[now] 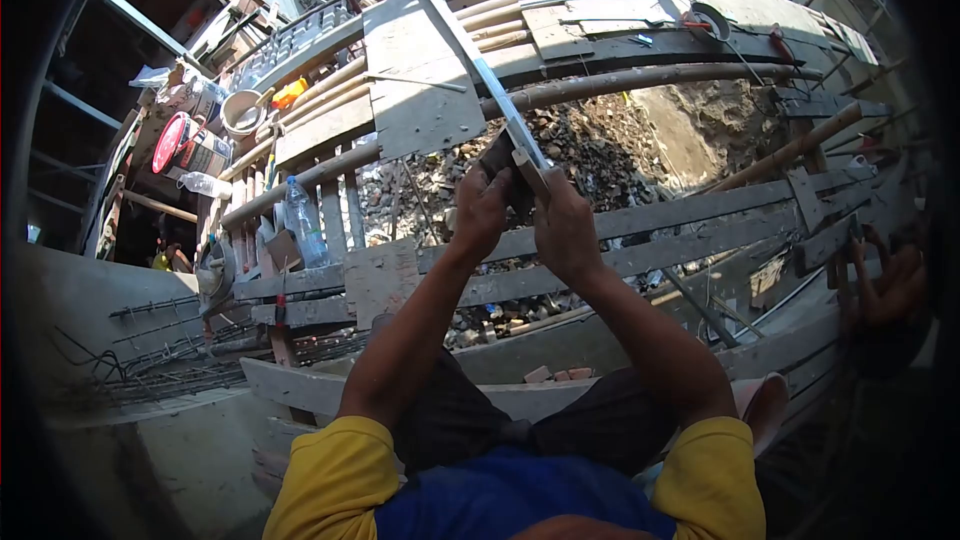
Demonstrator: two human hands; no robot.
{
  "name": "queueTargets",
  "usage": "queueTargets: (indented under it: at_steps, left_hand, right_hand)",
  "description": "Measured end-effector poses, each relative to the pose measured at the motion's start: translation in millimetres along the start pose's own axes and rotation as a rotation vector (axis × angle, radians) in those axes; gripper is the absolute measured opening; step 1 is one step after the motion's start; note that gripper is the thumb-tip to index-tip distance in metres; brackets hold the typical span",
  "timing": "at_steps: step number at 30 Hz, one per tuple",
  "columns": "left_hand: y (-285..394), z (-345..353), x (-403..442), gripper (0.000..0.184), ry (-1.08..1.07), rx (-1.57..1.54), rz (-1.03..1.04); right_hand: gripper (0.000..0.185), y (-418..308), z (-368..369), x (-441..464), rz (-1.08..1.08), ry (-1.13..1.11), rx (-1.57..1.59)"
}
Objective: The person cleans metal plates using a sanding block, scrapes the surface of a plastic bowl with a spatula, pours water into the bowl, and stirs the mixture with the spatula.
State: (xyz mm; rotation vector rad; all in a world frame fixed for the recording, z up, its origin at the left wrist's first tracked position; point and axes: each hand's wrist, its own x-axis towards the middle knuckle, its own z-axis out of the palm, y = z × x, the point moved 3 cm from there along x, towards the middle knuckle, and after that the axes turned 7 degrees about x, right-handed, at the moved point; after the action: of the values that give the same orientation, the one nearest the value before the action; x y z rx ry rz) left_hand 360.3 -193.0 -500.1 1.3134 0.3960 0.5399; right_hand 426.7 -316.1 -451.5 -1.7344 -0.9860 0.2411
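Observation:
A long, light metal bar [470, 45] runs away from me, its near end between my two hands. My right hand [568, 225] is closed around that near end, beside a short pale strip [527, 162] lying along the bar. My left hand [482, 210] is closed on a dark, flat piece [508, 165] against the bar's left side; its kind is hard to tell. Beyond my hands, the bar passes over a plywood board [420, 90].
Planks and bamboo poles [680, 73] span rubble [590, 145] below. To the left are a plastic bottle [302, 215], a white bucket [243, 112] and a red-lidded tub [172, 143]. Rebar [160, 350] lies lower left. Another person's arm [885, 280] shows at far right.

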Motion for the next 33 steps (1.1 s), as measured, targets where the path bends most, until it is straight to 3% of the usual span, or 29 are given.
queueTargets:
  at_steps: [3,4,8,10,14,15,17,19,21,23,25,27,29,31,33]
  left_hand:
    - [10.5,-3.1,-1.8,0.023,0.079,-0.010,0.033]
    - [10.4,-9.0,-0.6,0.021,0.001,0.047,-0.030]
    - [0.5,-10.7,4.0,0.018,-0.090,0.121,-0.005]
    - [18.4,-4.6,-5.6,0.022,0.075,0.064,-0.002]
    - [3.5,-16.8,0.8,0.014,-0.073,0.111,-0.019]
    - [5.2,-16.3,1.5,0.014,-0.078,0.110,-0.013]
    - [6.2,-20.7,-4.8,0.013,0.065,0.093,-0.017]
    - [11.3,-24.0,-1.9,0.011,0.078,0.114,0.046]
    - [6.3,-31.2,1.8,0.023,-0.165,0.088,-0.057]
    - [-1.1,-28.2,0.9,0.025,-0.146,0.064,-0.060]
    - [-4.1,-31.5,-3.9,0.017,0.060,0.055,0.069]
    - [6.8,-36.3,-2.1,0.017,0.013,0.104,0.077]
    - [8.2,-36.2,1.2,0.020,-0.245,0.088,-0.086]
    - [10.5,-31.3,-2.6,0.021,-0.163,0.105,-0.028]
    - [18.1,-32.3,-9.9,0.023,-0.030,-0.019,0.035]
  right_hand:
    - [0.015,-17.2,10.5,-8.9,-0.207,0.020,0.058]
    - [0.018,-11.0,6.0,-4.3,-0.055,-0.045,0.024]
    - [0.020,-0.8,11.1,2.3,-0.053,0.021,-0.042]
    - [0.020,-15.6,16.9,-8.5,-0.276,0.007,0.059]
    - [0.026,-0.3,14.5,3.1,-0.027,-0.017,-0.055]
    - [0.026,-4.8,18.1,1.1,-0.030,-0.012,-0.058]
    - [0.023,-21.9,24.8,-12.6,-0.253,0.012,-0.001]
    - [0.019,-11.0,23.0,-5.6,-0.239,0.019,0.057]
    - [0.022,4.1,20.2,2.7,0.004,-0.066,0.047]
    - [0.020,4.4,28.3,-3.0,-0.062,-0.020,-0.029]
    - [0.013,-10.6,34.3,-13.4,-0.375,0.028,-0.087]
    - [0.011,-2.7,28.2,-3.6,-0.300,0.018,-0.033]
    - [0.014,9.4,23.8,6.2,-0.001,-0.075,-0.026]
    - [0.014,4.5,32.3,-3.8,-0.074,-0.046,-0.092]
    - [0.011,-12.6,40.5,-15.0,-0.373,-0.006,-0.077]
